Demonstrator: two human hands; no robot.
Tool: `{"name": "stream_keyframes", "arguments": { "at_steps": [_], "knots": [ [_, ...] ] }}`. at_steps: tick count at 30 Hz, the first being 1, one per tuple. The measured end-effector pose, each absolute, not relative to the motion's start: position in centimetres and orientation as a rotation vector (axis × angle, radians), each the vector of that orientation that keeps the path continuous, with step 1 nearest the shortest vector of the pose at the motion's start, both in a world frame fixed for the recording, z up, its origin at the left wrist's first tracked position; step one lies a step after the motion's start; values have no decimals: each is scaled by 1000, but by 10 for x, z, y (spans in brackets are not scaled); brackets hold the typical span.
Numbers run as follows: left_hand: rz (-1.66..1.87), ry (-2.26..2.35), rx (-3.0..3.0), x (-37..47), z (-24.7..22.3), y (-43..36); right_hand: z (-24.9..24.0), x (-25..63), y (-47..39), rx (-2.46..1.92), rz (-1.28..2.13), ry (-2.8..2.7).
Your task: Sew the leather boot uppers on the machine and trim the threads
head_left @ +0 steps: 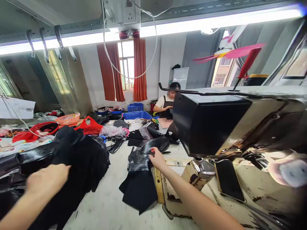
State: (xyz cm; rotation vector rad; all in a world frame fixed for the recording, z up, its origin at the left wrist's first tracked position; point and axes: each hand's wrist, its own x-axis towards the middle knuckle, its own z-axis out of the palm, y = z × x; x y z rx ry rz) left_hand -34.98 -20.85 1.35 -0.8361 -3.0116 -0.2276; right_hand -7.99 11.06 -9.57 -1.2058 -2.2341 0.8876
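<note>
At the lower left, my left hand point(48, 179) is curled with its fingers wrapped round the edge of black fabric point(83, 166), part of a large dark pile. My right hand point(157, 158), in mid-table, pinches the edge of a shiny black leather piece point(139, 160). Below that piece, flat matte black panels point(140, 190) lie on the pale table, and a curved glossy black piece point(157, 144) rests just behind it. The sewing machine point(211, 124) stands to the right of my right hand.
A phone point(229, 179) lies on the machine bed. Behind are black strips point(116, 143), a red bag point(89, 126), an orange basket point(68, 119) and a blue tray point(136, 115). A person point(165, 103) sits across the table. A white cable point(155, 44) hangs overhead.
</note>
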Motion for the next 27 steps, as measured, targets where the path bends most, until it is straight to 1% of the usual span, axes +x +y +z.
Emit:
{"name": "stream_keyframes", "arguments": {
  "at_steps": [2,4,8,10,12,15,19,23,27],
  "knots": [
    [-463,-3047,-1153,-300,3,-186,-86,-87,107,-1241,861,-2324],
    [-814,-3120,-1397,-261,-21,-160,-77,-86,90,-1236,823,-2413],
    [-1455,-3292,-1188,-232,-71,-113,-59,-60,42,-926,789,-2639],
    [-1694,-3289,-1050,-232,-85,-98,-48,-46,27,-792,737,-2714],
    [-1884,-3241,-959,-230,-89,-89,-36,-40,26,-771,631,-2706],
    [-2183,-3194,-946,-222,-79,-89,-23,-42,41,-855,538,-2689],
    [-2574,-3171,-972,-210,-48,-118,-17,-38,49,-889,674,-2791],
    [-2846,-3143,-795,-201,-22,-161,-1,-7,20,-732,796,-2755],
    [-3201,-3020,-655,-177,-12,-185,35,55,-17,-529,892,-2660]
  ]
}}
